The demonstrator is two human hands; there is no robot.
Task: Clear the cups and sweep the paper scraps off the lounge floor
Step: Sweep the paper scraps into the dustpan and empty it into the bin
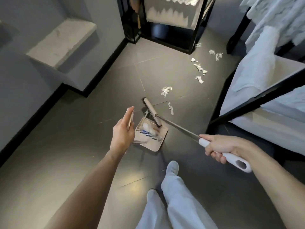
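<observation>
A right hand [221, 147] closes its fingers around the smooth white plastic grip of a broom [151, 113], low on the right. Its shiny metal shaft runs up-left to a beige bar with dark bristles, resting at the mouth of a beige dustpan [151, 138] at centre frame. A left hand [123, 128] pinches the dustpan's flat upright handle between thumb and nearly straight fingers. Comb teeth edge the pan, which holds white scraps. Crumpled white paper scraps [166, 91] trail toward the upper right across glossy grey floor tiles [66, 162].
</observation>
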